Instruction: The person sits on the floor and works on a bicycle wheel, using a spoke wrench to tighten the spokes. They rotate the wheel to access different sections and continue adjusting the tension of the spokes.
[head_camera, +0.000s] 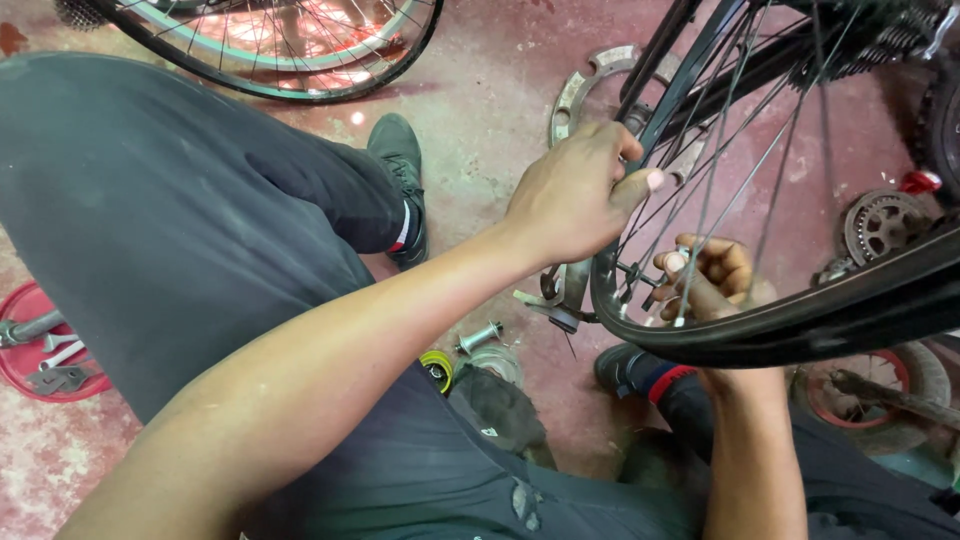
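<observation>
Spokes fan thin and silvery across the black-rimmed bicycle wheel (800, 320) at frame right, left hand (570, 195) clamped on its dark frame tube (660, 95), right hand (710, 280) pinching a spoke (700, 240) behind the rim.

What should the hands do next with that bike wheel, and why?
Probably keep the left hand steady on the black frame while the right hand, reaching through the spokes, turns the small metal part it pinches by the rim. The fingers are already on it.
</observation>
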